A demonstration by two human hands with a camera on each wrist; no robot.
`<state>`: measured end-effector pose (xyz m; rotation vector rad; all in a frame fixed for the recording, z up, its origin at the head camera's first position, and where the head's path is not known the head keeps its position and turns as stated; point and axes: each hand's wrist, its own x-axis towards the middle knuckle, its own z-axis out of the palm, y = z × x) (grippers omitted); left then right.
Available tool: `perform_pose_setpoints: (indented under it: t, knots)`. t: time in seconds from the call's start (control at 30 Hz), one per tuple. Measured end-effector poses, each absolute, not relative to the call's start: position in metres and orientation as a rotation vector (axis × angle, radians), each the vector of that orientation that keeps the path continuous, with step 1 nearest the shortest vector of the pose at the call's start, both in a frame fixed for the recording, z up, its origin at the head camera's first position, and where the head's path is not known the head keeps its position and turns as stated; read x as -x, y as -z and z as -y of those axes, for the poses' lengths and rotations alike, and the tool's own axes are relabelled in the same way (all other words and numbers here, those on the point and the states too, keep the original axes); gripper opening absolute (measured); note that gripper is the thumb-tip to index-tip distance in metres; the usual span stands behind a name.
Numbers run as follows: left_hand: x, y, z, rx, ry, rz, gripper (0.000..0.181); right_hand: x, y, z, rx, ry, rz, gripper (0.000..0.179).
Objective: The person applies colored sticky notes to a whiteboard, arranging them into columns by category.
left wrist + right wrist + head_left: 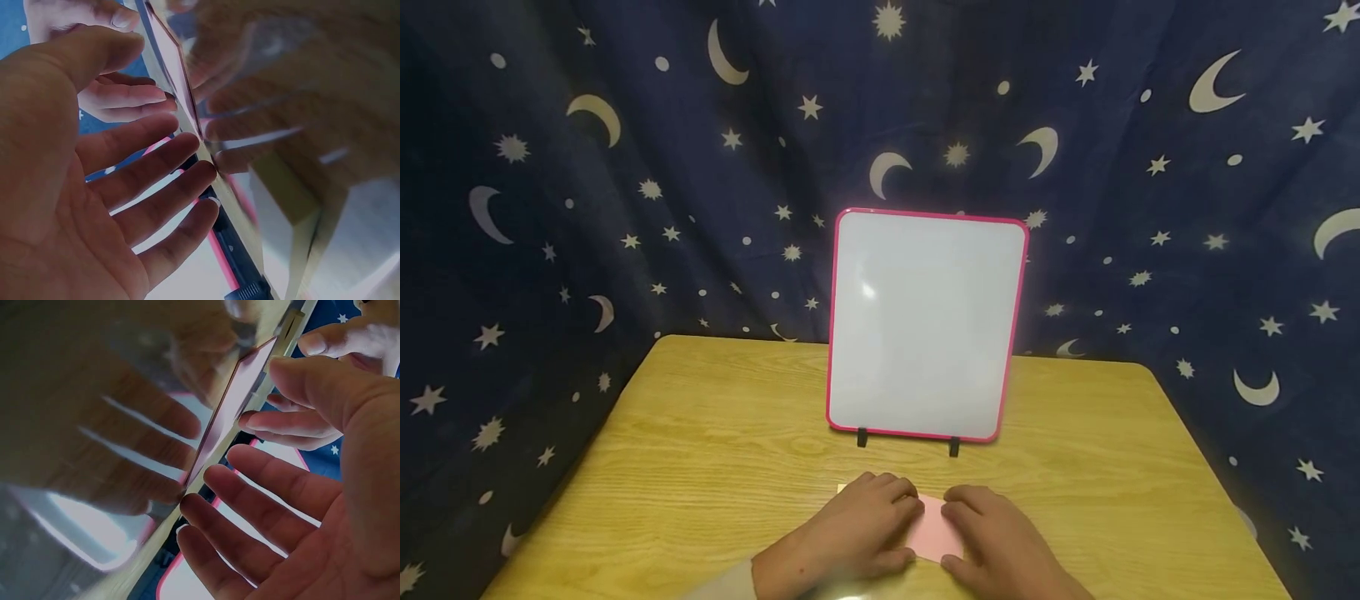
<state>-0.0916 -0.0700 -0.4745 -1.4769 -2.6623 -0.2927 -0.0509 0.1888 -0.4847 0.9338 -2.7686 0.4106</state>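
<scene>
A pink square sheet of paper (934, 530) lies on the table between the two hands. My left hand (865, 525) is at its left side, with fingertips and thumb at the edge. From the right, my right hand (1000, 537) reaches its opposite edge. Both wrist views show the left hand (119, 181) and right hand (294, 512) with fingers spread and gently bent, close to the tabletop. The pink sheet (175, 69) appears edge-on there. Behind the left hand peeks a small pale yellow corner (841, 488); the rest of it is hidden.
A white board with a pink frame (925, 325) stands upright beyond the hands, its lower edge at two black feet (862, 437). The wooden table (715, 450) has a far edge against a dark blue curtain (760, 167) with moons and stars.
</scene>
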Motion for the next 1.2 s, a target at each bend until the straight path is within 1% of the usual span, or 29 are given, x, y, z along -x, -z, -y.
perform_pose_setpoints:
  t: [0.3, 0.8, 1.2]
  knots:
    - [0.092, 0.479, 0.065, 1.477, 0.249, 2.619, 0.040, 0.051, 0.489, -0.186, -0.950, -0.382, 2.728, 0.045]
    - [0.094, 0.480, 0.055, 1.532, 0.259, 2.536, 0.023, 0.052, 0.487, -0.181, -1.034, -0.374, 2.670, 0.041]
    - [0.094, 0.478, 0.055, 1.561, 0.232, 2.529, 0.019, 0.052, 0.488, -0.179, -1.031, -0.363, 2.668, 0.037]
